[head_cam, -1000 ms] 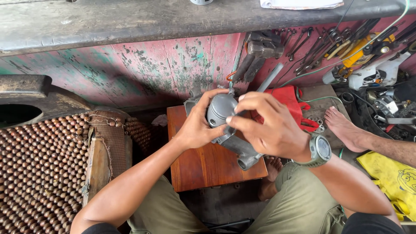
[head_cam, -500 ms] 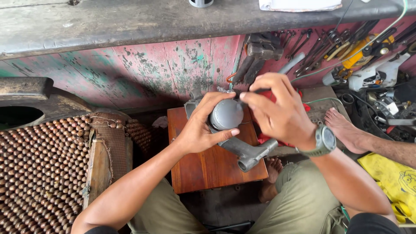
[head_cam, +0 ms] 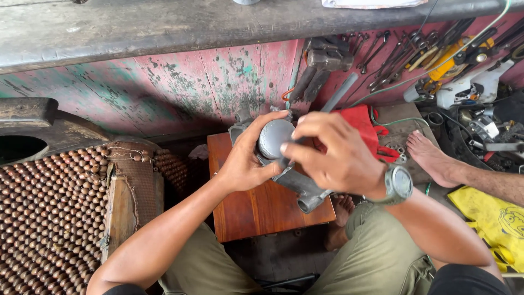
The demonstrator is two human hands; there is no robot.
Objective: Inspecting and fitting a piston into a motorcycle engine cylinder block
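A grey metal engine part (head_cam: 275, 139) with a round domed top and a tube-like end (head_cam: 311, 203) is held over a small brown wooden stool (head_cam: 256, 210). My left hand (head_cam: 245, 161) cups its left side, thumb up along the dome. My right hand (head_cam: 335, 155), with a wristwatch, grips the part from the right, fingers pinched at the dome's edge. A grey rod (head_cam: 341, 92) sticks up behind my right hand.
A red bag (head_cam: 365, 125) lies behind the stool. Wrenches and tools (head_cam: 409, 43) cover the upper right. Another person's bare foot (head_cam: 431, 158) rests at right. A beaded seat cover (head_cam: 49, 213) fills the left. A worn painted wall (head_cam: 180, 87) stands ahead.
The part's domed end has turned to face up toward me, and my right hand has shifted from the body onto the dome's edge. My left hand keeps its hold.
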